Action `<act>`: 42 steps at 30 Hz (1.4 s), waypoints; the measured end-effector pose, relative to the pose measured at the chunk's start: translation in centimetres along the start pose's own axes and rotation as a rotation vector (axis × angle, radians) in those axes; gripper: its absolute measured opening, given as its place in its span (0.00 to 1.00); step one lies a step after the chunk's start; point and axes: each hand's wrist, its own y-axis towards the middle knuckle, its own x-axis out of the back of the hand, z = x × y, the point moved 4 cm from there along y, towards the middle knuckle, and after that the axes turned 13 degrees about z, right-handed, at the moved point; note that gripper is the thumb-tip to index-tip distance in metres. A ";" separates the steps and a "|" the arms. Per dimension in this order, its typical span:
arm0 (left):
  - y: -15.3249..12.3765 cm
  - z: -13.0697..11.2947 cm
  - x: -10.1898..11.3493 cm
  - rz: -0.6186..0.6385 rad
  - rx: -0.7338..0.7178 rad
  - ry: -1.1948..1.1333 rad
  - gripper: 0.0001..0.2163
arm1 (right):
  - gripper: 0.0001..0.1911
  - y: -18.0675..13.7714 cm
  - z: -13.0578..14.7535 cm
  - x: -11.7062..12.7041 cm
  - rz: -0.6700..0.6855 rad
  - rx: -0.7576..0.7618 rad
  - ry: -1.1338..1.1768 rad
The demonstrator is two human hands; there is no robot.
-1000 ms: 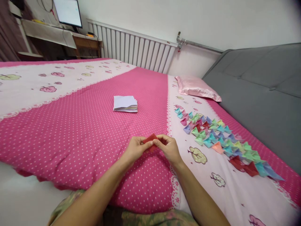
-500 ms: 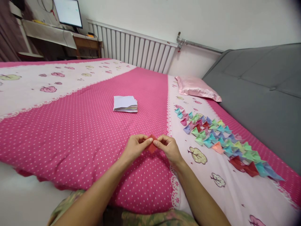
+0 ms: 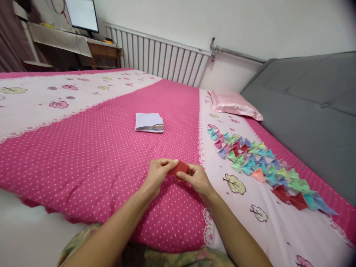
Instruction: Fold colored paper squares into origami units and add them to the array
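Note:
A small folded piece of red paper [image 3: 180, 168] is held between my two hands above the pink dotted bedspread. My left hand [image 3: 160, 173] pinches its left side, thumb on top. From the right, my right hand [image 3: 197, 178] grips the lower right part between thumb and fingers. The fingertips behind the paper are partly hidden. Beyond my hands lies a stack of paper sheets [image 3: 149, 122], white on top with coloured edges below. To the right, rows of small folded paper boats [image 3: 260, 163] in many colours stand on the bedspread.
A pink pillow [image 3: 233, 103] rests against the grey headboard [image 3: 308, 100] at the right. Behind the bed are a white radiator [image 3: 158, 55] and a desk [image 3: 62, 40] with a monitor [image 3: 82, 15]. The near bed edge runs along the lower left.
The red paper has turned from a diamond, point towards me, to a tilted rectangle. My right thumb has shifted lower on it, and my left thumb is nearer its upper edge.

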 end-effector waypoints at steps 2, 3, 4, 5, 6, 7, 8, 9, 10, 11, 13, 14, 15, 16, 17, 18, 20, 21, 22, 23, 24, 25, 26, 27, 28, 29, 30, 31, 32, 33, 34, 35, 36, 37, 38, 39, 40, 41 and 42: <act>0.0 0.2 -0.1 0.003 0.005 -0.029 0.10 | 0.12 0.0 0.0 -0.1 -0.004 -0.014 0.010; 0.0 0.3 -0.1 0.005 0.004 -0.040 0.11 | 0.12 0.0 0.1 -0.1 0.000 -0.020 0.013; 0.0 0.3 -0.1 0.005 0.000 -0.046 0.11 | 0.13 0.0 0.1 -0.2 0.005 -0.023 0.015; 0.0 0.3 -0.2 0.004 -0.003 -0.045 0.11 | 0.13 -0.1 0.2 -0.2 0.010 -0.027 0.017; 0.0 0.3 -0.2 0.002 -0.007 -0.037 0.10 | 0.13 -0.1 0.3 -0.3 0.014 -0.032 0.018; 0.0 0.3 -0.2 -0.001 -0.011 -0.027 0.10 | 0.13 -0.1 0.4 -0.3 0.017 -0.038 0.019; 0.0 0.3 -0.2 -0.003 -0.012 -0.016 0.10 | 0.14 -0.2 0.4 -0.3 0.019 -0.044 0.020; 0.0 0.3 -0.2 -0.003 -0.013 -0.009 0.10 | 0.14 -0.2 0.5 -0.3 0.020 -0.049 0.019; 0.0 0.3 -0.3 -0.003 -0.014 -0.006 0.10 | 0.14 -0.2 0.5 -0.3 0.021 -0.054 0.017; 0.0 0.2 -0.3 -0.006 -0.015 -0.006 0.10 | 0.14 -0.2 0.5 -0.3 0.022 -0.059 0.014; 0.0 0.2 -0.3 -0.021 -0.018 -0.007 0.10 | 0.14 -0.3 0.6 -0.4 0.027 -0.066 0.011; -0.1 0.2 -0.3 -0.029 -0.022 -0.004 0.09 | 0.14 -0.3 0.6 -0.4 0.029 -0.069 0.011; -0.1 0.2 -0.3 -0.034 -0.025 0.000 0.09 | 0.14 -0.3 0.6 -0.4 0.030 -0.071 0.013; -0.1 0.2 -0.3 -0.036 -0.027 0.005 0.09 | 0.15 -0.3 0.6 -0.4 0.030 -0.072 0.015; -0.1 0.2 -0.3 -0.035 -0.027 0.009 0.09 | 0.15 -0.3 0.6 -0.4 0.030 -0.073 0.017; -0.1 0.2 -0.3 -0.033 -0.027 0.010 0.09 | 0.15 -0.3 0.5 -0.3 0.030 -0.074 0.020; -0.1 0.1 -0.4 -0.028 -0.025 0.011 0.10 | 0.14 -0.3 0.5 -0.3 0.030 -0.075 0.028; -0.1 0.1 -0.4 -0.029 -0.025 0.011 0.10 | 0.14 -0.3 0.5 -0.3 0.028 -0.076 0.033; -0.1 0.0 -0.3 -0.028 -0.025 0.012 0.10 | 0.14 -0.3 0.4 -0.3 0.023 -0.075 0.036; -0.1 0.0 -0.3 -0.022 -0.022 0.015 0.10 | 0.14 -0.3 0.4 -0.3 0.017 -0.075 0.040; -0.1 0.0 -0.3 -0.008 -0.014 0.019 0.11 | 0.13 -0.2 0.4 -0.3 0.009 -0.077 0.043; -0.1 0.1 -0.4 0.013 0.000 0.026 0.11 | 0.13 -0.2 0.3 -0.3 -0.002 -0.078 0.048; 0.0 0.1 -0.4 0.038 0.019 0.035 0.12 | 0.13 -0.2 0.3 -0.3 -0.012 -0.079 0.055; 0.0 0.3 -0.5 0.065 0.041 0.044 0.12 | 0.13 -0.2 0.2 -0.2 -0.021 -0.080 0.063; 0.0 0.4 -0.5 0.089 0.061 0.049 0.13 | 0.13 -0.1 0.2 -0.2 -0.028 -0.079 0.069; 0.0 0.6 -0.6 0.110 0.075 0.049 0.13 | 0.13 -0.1 0.2 -0.3 -0.033 -0.077 0.073; 0.0 0.7 -0.7 0.129 0.085 0.040 0.13 | 0.13 -0.1 0.1 -0.3 -0.035 -0.074 0.074; 0.0 0.8 -0.7 0.146 0.092 0.023 0.14 | 0.13 -0.1 0.1 -0.3 -0.032 -0.074 0.073; 0.1 0.9 -0.7 0.156 0.099 0.002 0.14 | 0.13 -0.1 0.0 -0.3 -0.026 -0.071 0.068; 0.1 0.9 -0.7 0.153 0.105 -0.021 0.15 | 0.13 -0.1 0.0 -0.3 -0.018 -0.062 0.057; 0.1 0.9 -0.5 0.137 0.110 -0.042 0.14 | 0.14 -0.1 0.1 -0.3 -0.006 -0.047 0.035; 0.1 0.9 -0.3 0.110 0.114 -0.059 0.14 | 0.14 -0.1 0.1 -0.2 0.005 -0.029 -0.003; 0.1 0.8 0.1 0.073 0.114 -0.070 0.13 | 0.15 -0.1 0.2 -0.1 0.007 -0.008 -0.055; 0.2 0.7 0.4 0.036 0.112 -0.079 0.12 | 0.17 -0.1 0.4 0.2 -0.003 0.016 -0.114; 0.2 0.6 0.7 0.006 0.112 -0.086 0.12 | 0.20 -0.1 0.6 0.4 -0.021 0.042 -0.175; 0.3 0.6 1.0 -0.012 0.117 -0.094 0.12 | 0.24 -0.1 0.8 0.7 -0.039 0.071 -0.232; 0.4 0.5 1.2 -0.020 0.124 -0.103 0.12 | 0.28 -0.1 1.1 0.9 -0.050 0.111 -0.283; 0.4 0.5 1.4 -0.020 0.133 -0.111 0.12 | 0.31 -0.2 1.4 1.0 -0.047 0.155 -0.329; 0.4 0.6 1.4 -0.010 0.144 -0.119 0.12 | 0.32 -0.2 1.7 1.0 -0.027 0.199 -0.372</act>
